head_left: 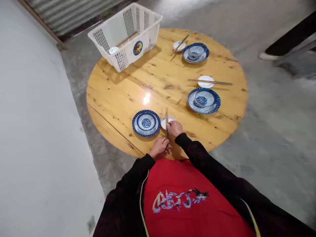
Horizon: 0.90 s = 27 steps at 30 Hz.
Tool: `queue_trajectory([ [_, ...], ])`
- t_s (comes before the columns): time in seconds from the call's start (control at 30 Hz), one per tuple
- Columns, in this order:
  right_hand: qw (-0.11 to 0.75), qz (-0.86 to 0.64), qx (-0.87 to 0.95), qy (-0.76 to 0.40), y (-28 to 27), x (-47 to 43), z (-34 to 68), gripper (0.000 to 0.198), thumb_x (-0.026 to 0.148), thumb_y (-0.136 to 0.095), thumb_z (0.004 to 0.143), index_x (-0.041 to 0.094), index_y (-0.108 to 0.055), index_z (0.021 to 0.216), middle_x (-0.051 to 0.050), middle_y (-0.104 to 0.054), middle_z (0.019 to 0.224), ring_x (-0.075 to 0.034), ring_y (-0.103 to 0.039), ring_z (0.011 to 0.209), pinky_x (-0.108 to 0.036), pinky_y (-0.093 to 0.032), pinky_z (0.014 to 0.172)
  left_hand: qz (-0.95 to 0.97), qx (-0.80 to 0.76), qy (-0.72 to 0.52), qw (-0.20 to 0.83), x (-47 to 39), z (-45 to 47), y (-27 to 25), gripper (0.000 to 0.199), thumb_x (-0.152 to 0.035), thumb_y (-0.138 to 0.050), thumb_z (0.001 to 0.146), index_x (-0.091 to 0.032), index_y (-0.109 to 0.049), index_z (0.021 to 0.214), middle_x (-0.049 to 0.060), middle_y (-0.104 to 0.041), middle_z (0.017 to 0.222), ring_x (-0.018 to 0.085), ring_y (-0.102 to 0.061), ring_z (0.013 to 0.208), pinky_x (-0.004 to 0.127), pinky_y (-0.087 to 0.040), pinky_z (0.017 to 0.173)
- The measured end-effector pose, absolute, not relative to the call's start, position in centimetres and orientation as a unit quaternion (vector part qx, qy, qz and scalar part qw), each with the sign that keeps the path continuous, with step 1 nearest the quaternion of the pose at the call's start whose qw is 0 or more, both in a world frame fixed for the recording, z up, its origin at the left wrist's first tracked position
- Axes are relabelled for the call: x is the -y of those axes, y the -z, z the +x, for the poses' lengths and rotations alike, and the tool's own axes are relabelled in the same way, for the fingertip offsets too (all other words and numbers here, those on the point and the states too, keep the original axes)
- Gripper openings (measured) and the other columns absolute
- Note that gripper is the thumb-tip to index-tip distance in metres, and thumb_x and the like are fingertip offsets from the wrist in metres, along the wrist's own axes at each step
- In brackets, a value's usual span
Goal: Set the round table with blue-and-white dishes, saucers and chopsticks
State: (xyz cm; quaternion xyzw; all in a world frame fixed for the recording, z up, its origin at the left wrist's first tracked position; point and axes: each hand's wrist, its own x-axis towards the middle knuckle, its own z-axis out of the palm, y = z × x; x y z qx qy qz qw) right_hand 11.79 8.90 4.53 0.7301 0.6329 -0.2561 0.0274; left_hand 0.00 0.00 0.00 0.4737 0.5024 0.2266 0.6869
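Fingers (170, 127) on chopsticks (167, 116), white dish (114, 50) in basket (151, 38)

Left hand (159, 147): fingers curled in a grip, pointing rightward.
Right hand (175, 128): ahead of the left hand and to its right, fingers drawn together, pointing leftward.
Spacing: hands near each other, apart.
Left arm (129, 177): slants back leftward from its hand.
Right arm (212, 161): slants back rightward from its hand.

The light is rather bright: a white glare sits on the round wooden table (118, 98), the plastic basket (129, 56) casts a soft shadow, and the concrete floor (271, 138) looks blurred.
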Motion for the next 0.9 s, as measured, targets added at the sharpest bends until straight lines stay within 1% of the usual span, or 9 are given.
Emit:
queue_trajectory([
  [0.13,0.021,0.734,-0.625,0.264,-4.73,-9.04,12.04,0.037,0.02,-0.042,0.094,0.011,-0.078,0.092,-0.017,-0.076,0.096,-0.023,-0.068,0.089,-0.027,-0.038,0.07,0.437,-0.512,-0.221,0.706,0.0,-0.03,0.11,0.027,-0.038,-0.047,0.093,-0.016,-0.051,0.077,0.006,-0.071,0.072,0.01,-0.06,0.045,0.018,-0.045,0.04],
  [0.27,0.011,0.737,-0.617,0.278,-5.0,-9.18,12.15,0.035,0.018,-0.043,0.092,0.013,-0.078,0.088,-0.013,-0.076,0.087,-0.021,-0.068,0.082,-0.025,-0.038,0.067,0.44,-0.505,-0.214,0.711,-0.18,-0.06,0.17,0.027,-0.037,-0.048,0.094,-0.016,-0.05,0.076,0.007,-0.072,0.074,0.011,-0.063,0.05,0.018,-0.046,0.043],
  [0.47,-0.006,0.741,-0.609,0.284,-4.95,-9.35,12.27,0.033,0.016,-0.044,0.09,0.013,-0.078,0.087,-0.012,-0.076,0.082,-0.02,-0.067,0.078,-0.025,-0.039,0.067,0.44,-0.509,-0.212,0.709,-0.3,0.03,0.3,0.027,-0.034,-0.046,0.095,-0.016,-0.05,0.075,0.009,-0.073,0.076,0.011,-0.063,0.05,0.019,-0.048,0.043],
  [0.57,-0.012,0.74,-0.609,0.284,-4.82,-9.33,12.35,0.032,0.016,-0.045,0.089,0.013,-0.077,0.087,-0.012,-0.076,0.081,-0.02,-0.067,0.076,-0.025,-0.039,0.067,0.445,-0.508,-0.211,0.707,-0.38,0.01,0.37,0.028,-0.035,-0.046,0.095,-0.016,-0.051,0.075,0.009,-0.074,0.077,0.011,-0.064,0.05,0.02,-0.048,0.044],
  [0.77,-0.019,0.739,-0.611,0.282,-4.63,-9.24,12.33,0.031,0.015,-0.047,0.089,0.014,-0.077,0.085,-0.011,-0.075,0.081,-0.021,-0.067,0.081,-0.025,-0.04,0.071,0.463,-0.505,-0.213,0.697,-0.65,0.04,0.76,0.032,-0.039,-0.048,0.094,-0.016,-0.051,0.073,0.009,-0.074,0.073,0.01,-0.062,0.048,0.019,-0.047,0.044],
  [0.9,-0.021,0.741,-0.61,0.279,-4.56,-9.19,12.31,0.032,0.016,-0.046,0.089,0.014,-0.077,0.084,-0.012,-0.076,0.082,-0.021,-0.067,0.081,-0.026,-0.04,0.07,0.45,-0.504,-0.212,0.706,-0.58,0.11,0.84,0.031,-0.039,-0.049,0.094,-0.016,-0.05,0.073,0.008,-0.073,0.072,0.011,-0.063,0.049,0.019,-0.048,0.044],
])
